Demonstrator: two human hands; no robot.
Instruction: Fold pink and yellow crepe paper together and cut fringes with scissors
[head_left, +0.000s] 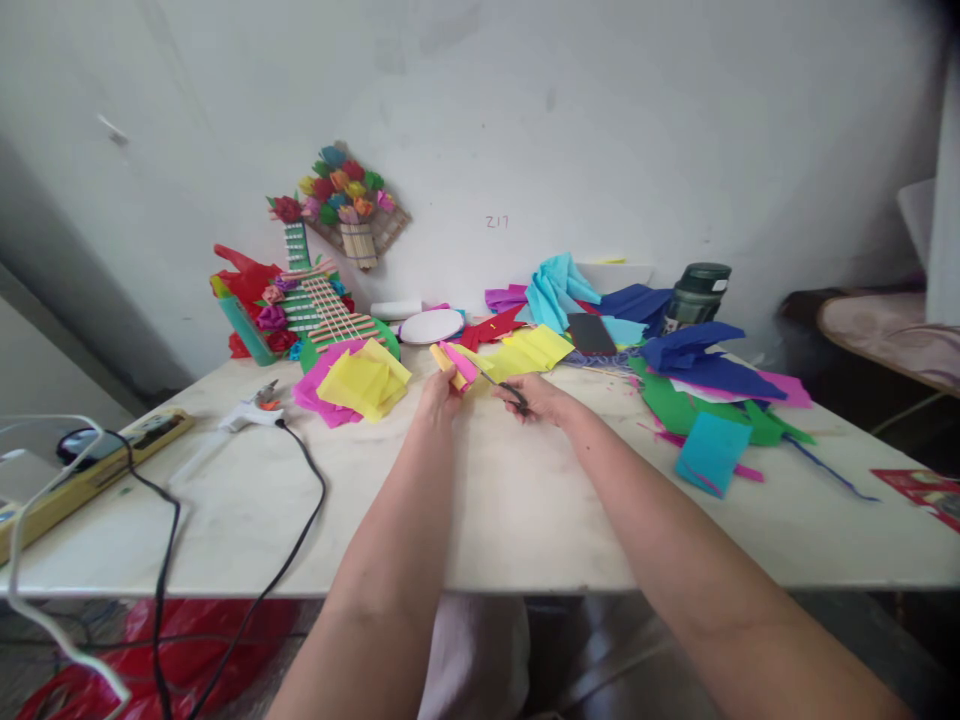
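Near the middle of the table, my left hand (441, 390) pinches a small piece of pink paper (460, 364) together with a yellow-orange piece (444, 366). My right hand (541, 398) is closed round the dark handles of a pair of scissors (513, 396). Their blades point left, toward the pink paper; whether they touch it is too small to tell. Just beyond both hands lies a yellow paper sheet (531, 350). To the left of my left hand, yellow squares (366, 380) rest on magenta paper (319, 392).
At left are a white glue gun (253, 412) with a black cord and a yellow power strip (97, 478). A paper-flower guitar (304, 300) leans against the wall. A phone (591, 334), a dark flask (697, 296), green paper (675, 402) and a blue paper rectangle (712, 452) lie or stand rightward.
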